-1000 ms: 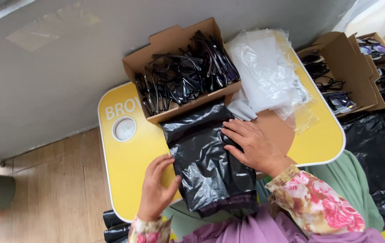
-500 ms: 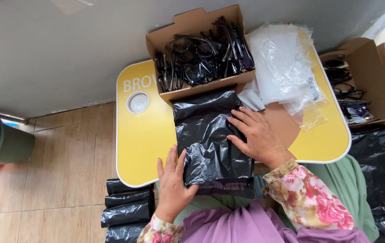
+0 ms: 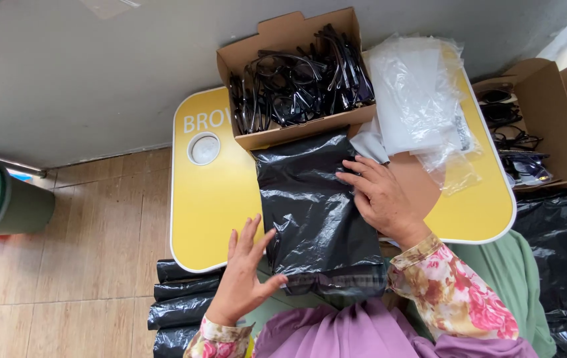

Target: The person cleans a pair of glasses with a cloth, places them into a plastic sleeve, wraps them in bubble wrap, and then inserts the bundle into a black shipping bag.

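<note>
A black plastic mailer bag [image 3: 313, 212] lies flat on a small yellow table [image 3: 214, 199], its near end hanging over the table's front edge. My right hand [image 3: 383, 199] presses flat on the bag's right side, fingers spread. Spread wide as well, my left hand [image 3: 247, 272] touches the bag's lower left corner with the thumb. Neither hand grips anything. Behind the bag stands an open cardboard box [image 3: 297, 73] full of black eyeglasses.
A heap of clear plastic bags [image 3: 419, 93] lies on the table's right part. Another cardboard box of glasses [image 3: 535, 126] sits to the right. Several filled black bags [image 3: 181, 298] are stacked on the floor at left. A green bin [image 3: 1, 202] stands far left.
The camera view has shifted, so the table sits further right. My left hand has drawn back from the bag's surface to its lower left corner. My right hand stays pressed on the bag.
</note>
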